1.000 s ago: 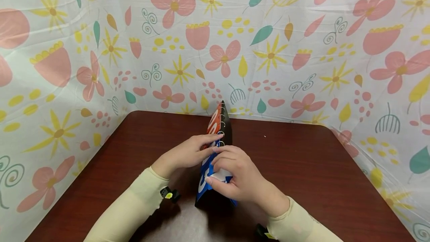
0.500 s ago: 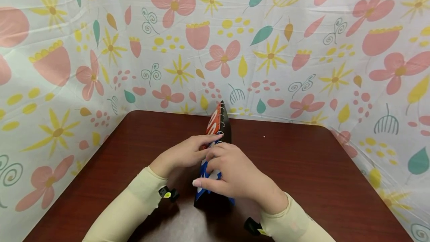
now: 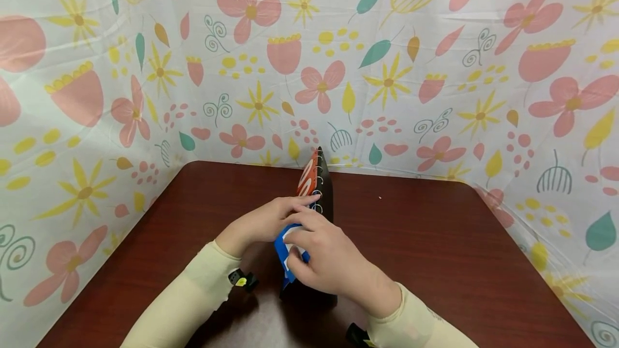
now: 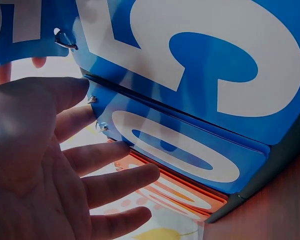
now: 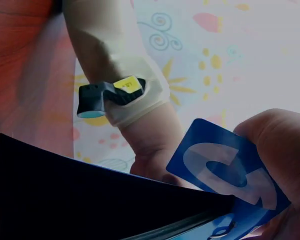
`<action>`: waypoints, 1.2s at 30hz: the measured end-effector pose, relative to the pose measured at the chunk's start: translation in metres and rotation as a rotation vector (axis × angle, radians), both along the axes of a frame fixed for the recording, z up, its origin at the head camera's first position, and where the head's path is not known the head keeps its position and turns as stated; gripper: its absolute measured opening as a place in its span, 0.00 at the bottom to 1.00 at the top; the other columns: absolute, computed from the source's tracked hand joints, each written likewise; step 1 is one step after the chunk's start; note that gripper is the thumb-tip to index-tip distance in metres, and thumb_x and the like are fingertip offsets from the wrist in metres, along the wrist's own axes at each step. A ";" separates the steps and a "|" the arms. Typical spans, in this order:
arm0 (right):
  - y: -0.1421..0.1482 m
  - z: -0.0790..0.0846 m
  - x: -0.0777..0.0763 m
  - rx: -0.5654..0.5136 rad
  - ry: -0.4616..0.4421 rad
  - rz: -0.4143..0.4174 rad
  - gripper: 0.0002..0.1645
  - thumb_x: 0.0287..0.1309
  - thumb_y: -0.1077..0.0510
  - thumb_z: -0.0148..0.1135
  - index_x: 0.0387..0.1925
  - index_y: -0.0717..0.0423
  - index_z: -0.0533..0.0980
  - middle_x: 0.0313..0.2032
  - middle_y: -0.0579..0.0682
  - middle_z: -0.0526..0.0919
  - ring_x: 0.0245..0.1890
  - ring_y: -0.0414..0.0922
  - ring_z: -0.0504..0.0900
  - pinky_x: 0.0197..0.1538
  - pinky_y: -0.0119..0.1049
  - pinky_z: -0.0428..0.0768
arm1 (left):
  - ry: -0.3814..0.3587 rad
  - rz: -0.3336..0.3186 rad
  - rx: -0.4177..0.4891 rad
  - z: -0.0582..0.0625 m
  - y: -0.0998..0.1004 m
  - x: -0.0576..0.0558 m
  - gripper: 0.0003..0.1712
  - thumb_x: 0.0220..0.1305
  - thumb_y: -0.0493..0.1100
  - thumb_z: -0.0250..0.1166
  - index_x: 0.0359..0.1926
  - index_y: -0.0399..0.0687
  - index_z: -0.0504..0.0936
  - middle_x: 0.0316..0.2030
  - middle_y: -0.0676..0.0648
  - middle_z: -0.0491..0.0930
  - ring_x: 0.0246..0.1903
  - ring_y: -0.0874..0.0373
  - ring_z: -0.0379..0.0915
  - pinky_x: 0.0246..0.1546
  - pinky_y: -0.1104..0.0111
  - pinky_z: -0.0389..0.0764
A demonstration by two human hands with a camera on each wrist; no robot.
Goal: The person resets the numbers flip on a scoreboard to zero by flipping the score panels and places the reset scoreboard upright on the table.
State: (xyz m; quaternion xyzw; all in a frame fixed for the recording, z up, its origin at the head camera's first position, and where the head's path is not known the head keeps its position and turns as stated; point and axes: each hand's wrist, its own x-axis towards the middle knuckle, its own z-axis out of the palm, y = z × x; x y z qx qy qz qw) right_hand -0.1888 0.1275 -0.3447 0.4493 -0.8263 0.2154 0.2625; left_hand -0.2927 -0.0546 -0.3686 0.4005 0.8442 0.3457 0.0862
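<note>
A tabletop flip scoreboard stands like a tent, its ringed top edge running away from me. Across that edge lies my left hand, fingers extended and fingertips near the rings. My right hand pinches a blue number card between thumb and fingers, raised on the scoreboard's left side. In the right wrist view the card carries a white looped digit, partly covered by the thumb. The left wrist view has a blue card with a white 5, a blue 0 card and orange cards.
The scoreboard stands on a dark red-brown table. Floral cloth hangs behind and at both sides. Each wrist wears a black strap-on device. A tiny white speck lies right of the scoreboard.
My right hand has moved left, bringing the blue card from the scoreboard's right side over to its left. Blue no longer shows at the lower right. The left hand stays almost still.
</note>
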 end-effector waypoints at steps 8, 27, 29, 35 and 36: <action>-0.001 0.001 0.007 0.092 0.046 -0.040 0.05 0.53 0.53 0.67 0.25 0.48 0.83 0.39 0.43 0.88 0.69 0.50 0.77 0.76 0.51 0.68 | -0.016 0.020 -0.015 0.001 0.000 0.000 0.33 0.79 0.46 0.55 0.78 0.74 0.59 0.74 0.59 0.70 0.73 0.61 0.66 0.71 0.59 0.73; -0.004 -0.003 0.022 0.259 0.082 -0.186 0.17 0.58 0.38 0.71 0.41 0.43 0.87 0.57 0.49 0.87 0.64 0.53 0.82 0.61 0.45 0.84 | 0.010 0.037 -0.042 -0.004 -0.003 -0.004 0.34 0.77 0.51 0.57 0.78 0.78 0.59 0.69 0.55 0.74 0.60 0.57 0.74 0.59 0.63 0.76; -0.004 -0.003 0.022 0.269 0.099 -0.194 0.20 0.58 0.34 0.70 0.41 0.42 0.87 0.57 0.49 0.87 0.64 0.52 0.82 0.62 0.45 0.83 | 0.011 0.036 -0.041 -0.004 -0.003 -0.004 0.34 0.77 0.52 0.58 0.78 0.78 0.59 0.69 0.55 0.73 0.60 0.56 0.74 0.60 0.62 0.76; 0.002 0.003 0.022 0.242 0.060 -0.184 0.19 0.58 0.35 0.69 0.41 0.41 0.87 0.58 0.47 0.87 0.65 0.51 0.82 0.62 0.43 0.83 | -0.003 0.035 -0.050 -0.003 -0.003 -0.003 0.33 0.78 0.53 0.56 0.78 0.78 0.58 0.70 0.56 0.72 0.63 0.57 0.73 0.60 0.61 0.75; 0.003 0.004 0.022 0.237 0.047 -0.176 0.19 0.58 0.35 0.69 0.42 0.41 0.87 0.57 0.47 0.87 0.65 0.50 0.82 0.63 0.43 0.82 | -0.003 0.035 -0.054 -0.002 -0.003 -0.003 0.33 0.78 0.53 0.55 0.78 0.78 0.57 0.66 0.55 0.76 0.59 0.58 0.74 0.58 0.63 0.75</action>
